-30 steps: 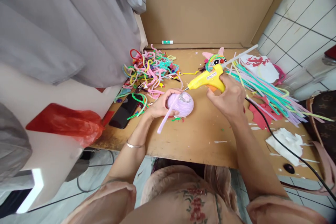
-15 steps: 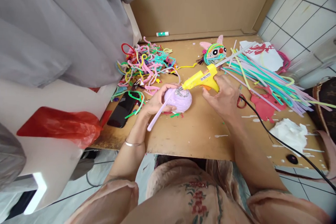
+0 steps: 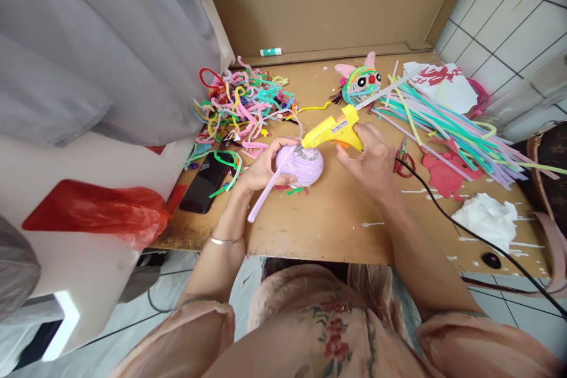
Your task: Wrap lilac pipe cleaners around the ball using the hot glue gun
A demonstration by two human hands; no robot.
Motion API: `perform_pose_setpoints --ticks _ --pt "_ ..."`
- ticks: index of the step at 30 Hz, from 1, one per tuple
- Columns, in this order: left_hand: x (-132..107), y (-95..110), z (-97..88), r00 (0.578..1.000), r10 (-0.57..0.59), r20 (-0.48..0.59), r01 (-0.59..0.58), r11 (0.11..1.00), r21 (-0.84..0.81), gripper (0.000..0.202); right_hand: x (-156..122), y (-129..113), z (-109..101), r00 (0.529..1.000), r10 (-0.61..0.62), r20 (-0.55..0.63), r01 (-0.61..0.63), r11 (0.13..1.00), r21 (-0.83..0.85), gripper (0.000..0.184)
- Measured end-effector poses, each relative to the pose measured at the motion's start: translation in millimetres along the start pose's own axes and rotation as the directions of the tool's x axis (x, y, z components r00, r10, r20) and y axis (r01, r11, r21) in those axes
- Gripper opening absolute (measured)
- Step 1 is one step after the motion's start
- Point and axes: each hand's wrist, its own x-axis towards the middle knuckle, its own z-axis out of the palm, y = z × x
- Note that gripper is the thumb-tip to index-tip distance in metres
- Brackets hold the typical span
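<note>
My left hand (image 3: 266,166) is closed around a ball wrapped in lilac pipe cleaner (image 3: 305,171), with a greyish uncovered patch at its top. A loose lilac pipe cleaner end (image 3: 264,196) sticks out toward me from the ball. In my right hand (image 3: 370,156) is a yellow hot glue gun (image 3: 332,129), gripped by its handle with the thumb beside the orange trigger. Its nozzle meets the top of the ball near the loose strand; whether it touches is hard to see. A clear glue stick (image 3: 385,90) juts from the gun's back end.
A tangle of coloured pipe cleaners (image 3: 248,106) and a phone (image 3: 206,184) lie left. Straight pipe cleaners (image 3: 452,124), scissors (image 3: 405,162), red felt (image 3: 447,171) and crumpled tissue (image 3: 485,218) lie right. A decorated ball with ears (image 3: 359,84) sits behind. The gun's black cord (image 3: 465,230) crosses the table's right side.
The glue gun's nozzle has shifted slightly left along the top of the ball. The view has moved a little, showing more of the scissors. Both holds are unchanged.
</note>
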Motion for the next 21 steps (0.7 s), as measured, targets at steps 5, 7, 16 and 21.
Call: perform_pose_setpoints --ticks 5,7,16,21 --pt "-2.5 -3.7 -0.3 1.000 0.002 -0.014 -0.002 1.000 0.000 0.080 -0.7 -0.4 1.6 1.000 -0.024 -0.015 0.024 1.000 0.004 0.024" --pt "-2.8 -4.4 -0.9 1.000 -0.005 -0.019 0.005 1.000 -0.005 0.081 -0.6 -0.7 1.1 1.000 -0.025 -0.006 0.025 1.000 0.008 0.023" --pt "-1.1 -1.9 -2.4 1.000 0.000 -0.010 0.000 1.000 -0.005 0.081 1.0 2.0 -4.6 0.998 -0.049 0.049 0.048 0.998 0.031 0.025" --pt "-1.6 -0.2 -1.3 1.000 0.005 -0.010 -0.005 1.000 -0.015 0.079 2.8 2.6 -8.0 0.995 -0.047 0.083 0.043 0.998 0.047 0.025"
